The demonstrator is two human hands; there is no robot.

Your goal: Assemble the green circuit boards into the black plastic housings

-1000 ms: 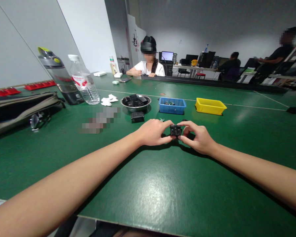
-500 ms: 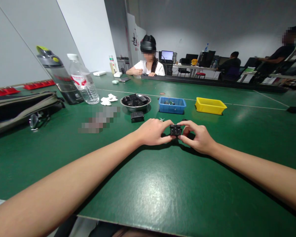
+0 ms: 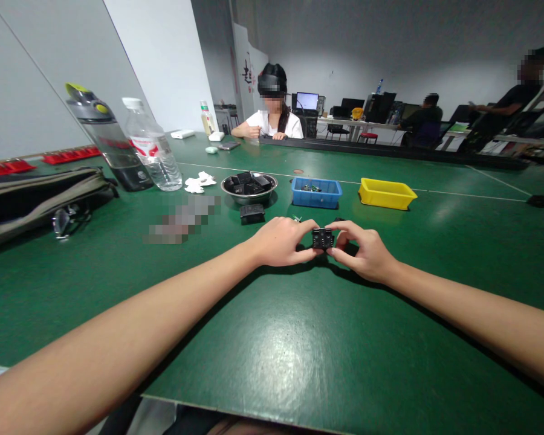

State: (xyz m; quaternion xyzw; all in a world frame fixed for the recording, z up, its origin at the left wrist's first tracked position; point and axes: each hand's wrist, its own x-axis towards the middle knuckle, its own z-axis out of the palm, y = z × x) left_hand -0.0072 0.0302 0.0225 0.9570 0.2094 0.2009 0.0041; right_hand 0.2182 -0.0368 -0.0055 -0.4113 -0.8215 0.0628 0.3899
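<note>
Between my two hands is a small black plastic block-shaped part [image 3: 323, 238] with slots and tiny light marks on its face. My left hand [image 3: 284, 241] pinches its left side between thumb and fingers. On the right side, my right hand [image 3: 366, 251] grips it the same way. Beyond my left hand, a similar black part [image 3: 252, 213] lies on the green table [image 3: 272, 338]. Behind that stands a metal bowl [image 3: 249, 198] heaped with black parts. A blue bin [image 3: 316, 198] holds small pieces, and a tiny green-white piece [image 3: 297, 219] lies near my left fingers.
A yellow bin [image 3: 387, 195] stands at the right. On the left are a water bottle [image 3: 152, 148], a grey drinking bottle [image 3: 109, 142], crumpled tissue [image 3: 200, 182], glasses [image 3: 68, 220] and a dark bag [image 3: 40, 202]. A person [image 3: 274, 112] sits across the table.
</note>
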